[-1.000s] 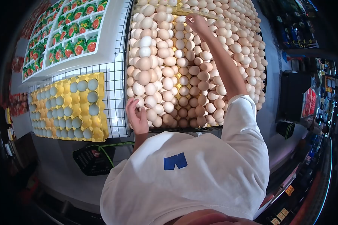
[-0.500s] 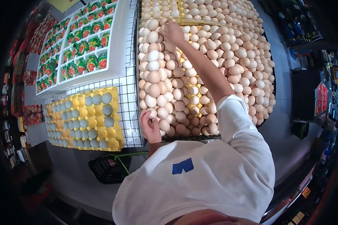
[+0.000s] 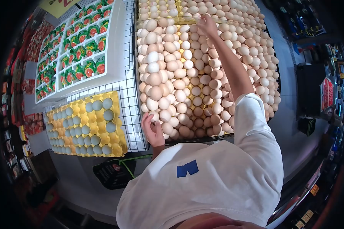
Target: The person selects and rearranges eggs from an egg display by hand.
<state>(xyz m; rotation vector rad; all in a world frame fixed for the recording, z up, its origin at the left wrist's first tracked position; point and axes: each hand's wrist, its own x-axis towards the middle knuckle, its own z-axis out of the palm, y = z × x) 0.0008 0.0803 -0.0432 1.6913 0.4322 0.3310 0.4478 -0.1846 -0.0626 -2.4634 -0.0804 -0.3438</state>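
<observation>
A broad display of brown eggs (image 3: 179,84) lies before me, piled in rows on yellow trays. My left hand (image 3: 153,131) is at its near left corner, fingers curled around a pale egg (image 3: 154,116). At the far side, my right hand (image 3: 207,26) reaches in beside a clear divider (image 3: 187,19). Its fingers are bent together and point down among the eggs; whatever they hold is hidden. A strip of yellow egg tray (image 3: 187,63) shows between the rows left of my right arm.
To the left, a yellow tray (image 3: 114,139) of pale bluish eggs and a white foam box (image 3: 112,57) of green-and-red wrapped packs sit on a wire grid (image 3: 130,95). A black basket (image 3: 112,173) with a green handle stands on the floor below.
My right hand has moved right along the divider, away from the left rows. My left hand stays at the near corner. The view has shifted slightly.
</observation>
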